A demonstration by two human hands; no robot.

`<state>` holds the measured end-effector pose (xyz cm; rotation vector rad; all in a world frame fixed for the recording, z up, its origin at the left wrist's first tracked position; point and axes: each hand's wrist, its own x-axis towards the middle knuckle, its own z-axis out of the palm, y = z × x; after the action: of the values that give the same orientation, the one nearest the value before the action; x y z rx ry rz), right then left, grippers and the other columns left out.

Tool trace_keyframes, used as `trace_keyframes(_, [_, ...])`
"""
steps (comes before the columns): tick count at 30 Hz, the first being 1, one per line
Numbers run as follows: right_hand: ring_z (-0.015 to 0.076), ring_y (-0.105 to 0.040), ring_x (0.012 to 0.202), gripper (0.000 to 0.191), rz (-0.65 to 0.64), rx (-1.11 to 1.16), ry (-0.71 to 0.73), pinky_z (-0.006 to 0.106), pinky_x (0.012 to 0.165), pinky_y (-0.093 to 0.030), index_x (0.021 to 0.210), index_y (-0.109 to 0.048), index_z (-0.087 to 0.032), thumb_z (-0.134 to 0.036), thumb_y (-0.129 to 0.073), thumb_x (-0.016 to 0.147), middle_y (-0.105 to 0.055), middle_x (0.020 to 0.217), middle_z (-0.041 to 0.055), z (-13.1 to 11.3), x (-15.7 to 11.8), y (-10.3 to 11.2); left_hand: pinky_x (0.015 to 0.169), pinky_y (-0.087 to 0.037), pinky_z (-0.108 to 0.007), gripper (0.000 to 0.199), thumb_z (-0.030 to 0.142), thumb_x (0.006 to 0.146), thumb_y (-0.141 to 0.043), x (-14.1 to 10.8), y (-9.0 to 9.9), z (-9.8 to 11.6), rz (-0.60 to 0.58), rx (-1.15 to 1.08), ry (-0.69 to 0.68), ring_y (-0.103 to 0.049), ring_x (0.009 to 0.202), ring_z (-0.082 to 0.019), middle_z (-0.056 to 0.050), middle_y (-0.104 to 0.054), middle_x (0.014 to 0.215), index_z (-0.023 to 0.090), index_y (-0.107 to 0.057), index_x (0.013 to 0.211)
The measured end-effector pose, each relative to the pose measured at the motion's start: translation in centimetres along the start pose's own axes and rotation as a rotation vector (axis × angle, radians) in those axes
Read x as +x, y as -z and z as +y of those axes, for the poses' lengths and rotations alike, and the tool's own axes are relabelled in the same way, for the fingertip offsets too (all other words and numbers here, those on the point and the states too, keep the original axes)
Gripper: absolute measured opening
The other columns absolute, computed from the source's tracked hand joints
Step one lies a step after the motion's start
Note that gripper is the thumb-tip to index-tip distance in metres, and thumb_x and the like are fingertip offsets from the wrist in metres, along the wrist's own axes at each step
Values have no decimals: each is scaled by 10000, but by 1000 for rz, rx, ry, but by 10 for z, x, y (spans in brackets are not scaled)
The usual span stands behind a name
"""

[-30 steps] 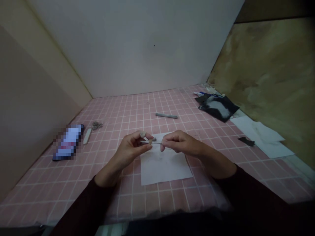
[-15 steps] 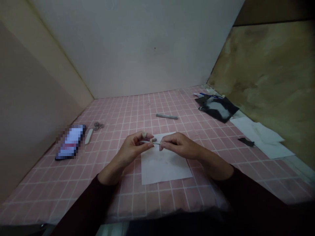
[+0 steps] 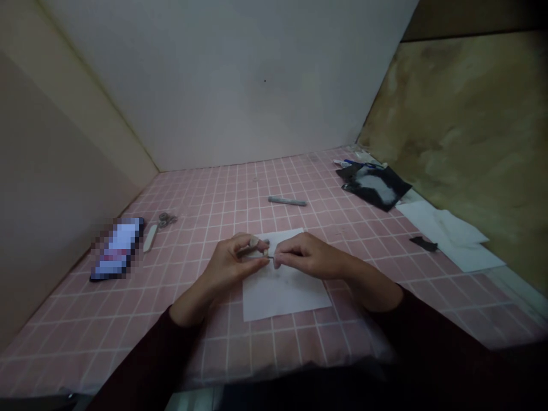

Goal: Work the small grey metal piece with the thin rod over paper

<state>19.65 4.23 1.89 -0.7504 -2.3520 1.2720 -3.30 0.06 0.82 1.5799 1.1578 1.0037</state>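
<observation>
Over a white sheet of paper (image 3: 286, 297), my left hand (image 3: 229, 260) pinches a small pale piece (image 3: 266, 253) between thumb and fingertips. A thin dark rod (image 3: 270, 257) runs from that piece into the closed fingers of my right hand (image 3: 310, 255), which grips its other end. How far the rod goes into the piece, I cannot tell. A grey stick-like thing (image 3: 266, 242) shows behind my left fingers, mostly hidden by them. A pale lump or band (image 3: 253, 241) sits on a left finger.
Beyond the paper lies a grey pen-like stick (image 3: 287, 201). At left are a phone (image 3: 117, 248), a white flat stick (image 3: 150, 237) and small grey rings (image 3: 166, 219). At right are a black sheet with white powder (image 3: 377, 187), white papers (image 3: 454, 240) and a black scrap (image 3: 423, 244).
My hands have come slightly closer together and less of the thin rod shows between them. The view has shifted slightly, so the table things sit a little further left.
</observation>
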Motion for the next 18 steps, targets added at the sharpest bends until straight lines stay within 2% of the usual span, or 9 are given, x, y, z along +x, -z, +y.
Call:
trace_keyframes(4, [89, -464, 586, 275, 16, -100, -16, 244, 619, -344, 819, -721, -135, -243, -498, 938, -549, 622, -23, -4, -3, 2, 728, -527, -270, 133, 228, 784, -764, 1, 1, -2, -55, 42, -42, -635, 794, -145, -27, -679, 864, 167, -691, 876])
trace_keyframes(10, [113, -564, 646, 282, 53, -281, -9, 253, 661, -369, 822, -735, -127, -202, -495, 951, -685, 717, 33, -14, -8, -1, 775, -541, -287, 130, 247, 822, -741, 4, 5, -9, -51, 140, -113, -655, 863, -163, -34, -693, 915, 177, -676, 910])
trace_keyframes(12, [124, -594, 666, 288, 78, -329, -9, 258, 672, -380, 926, -761, -131, -212, -488, 965, -719, 766, 50, -17, -9, -4, 808, -542, -305, 134, 237, 834, -729, 3, 6, -10, -34, 226, -141, -668, 887, -175, -35, -708, 939, 189, -675, 947])
trace_keyframes(15, [135, -641, 698, 330, 129, -361, -3, 260, 693, -408, 1178, -733, -163, -203, -478, 972, -763, 875, 65, -18, -11, -7, 825, -542, -313, 144, 226, 840, -725, 3, 8, -11, 3, 332, -188, -680, 874, -175, -25, -721, 944, 206, -666, 970])
trace_keyframes(18, [144, -667, 713, 355, 159, -402, 24, 259, 691, -426, 1228, -722, -193, -198, -479, 969, -779, 925, 66, -16, -12, -10, 787, -540, -302, 142, 217, 843, -723, 3, 9, -13, 18, 410, -248, -682, 828, -167, -16, -719, 924, 210, -653, 965])
